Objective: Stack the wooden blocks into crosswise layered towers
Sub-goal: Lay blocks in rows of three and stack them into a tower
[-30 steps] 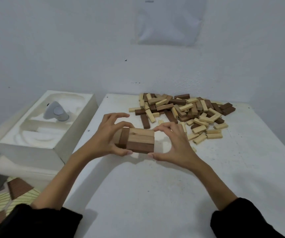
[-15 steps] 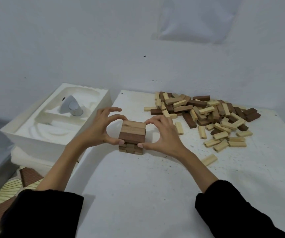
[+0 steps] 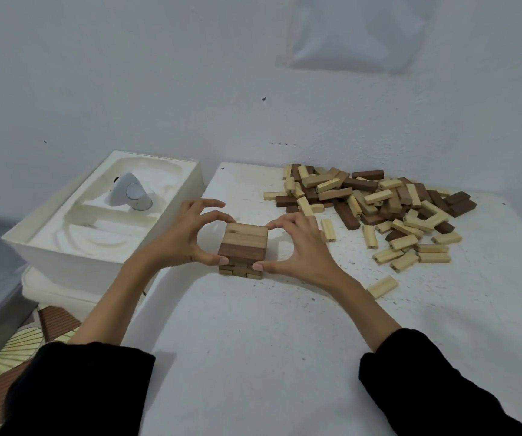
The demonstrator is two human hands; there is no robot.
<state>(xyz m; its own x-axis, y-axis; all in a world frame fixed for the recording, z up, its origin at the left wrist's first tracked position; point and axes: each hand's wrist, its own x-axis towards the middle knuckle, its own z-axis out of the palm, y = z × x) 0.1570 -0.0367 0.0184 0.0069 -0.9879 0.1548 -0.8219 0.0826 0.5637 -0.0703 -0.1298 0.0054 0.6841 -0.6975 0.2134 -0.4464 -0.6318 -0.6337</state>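
A short tower of wooden blocks (image 3: 243,248) stands on the white table (image 3: 253,341), with crosswise layers of light and dark wood. My left hand (image 3: 184,237) grips its left side between thumb and curled fingers. My right hand (image 3: 300,247) grips its right side the same way, thumb low at the front corner. A big loose pile of light and dark blocks (image 3: 379,209) lies at the back right of the table.
A white moulded box (image 3: 96,234) holding a grey rounded device (image 3: 130,196) sits left of the table. Single loose blocks (image 3: 382,286) lie right of my right hand. A white wall stands close behind the table.
One second ago both hands held a block layer lifted off the table. That layer now sits on the lower blocks as the tower's top, and the view has shifted left.
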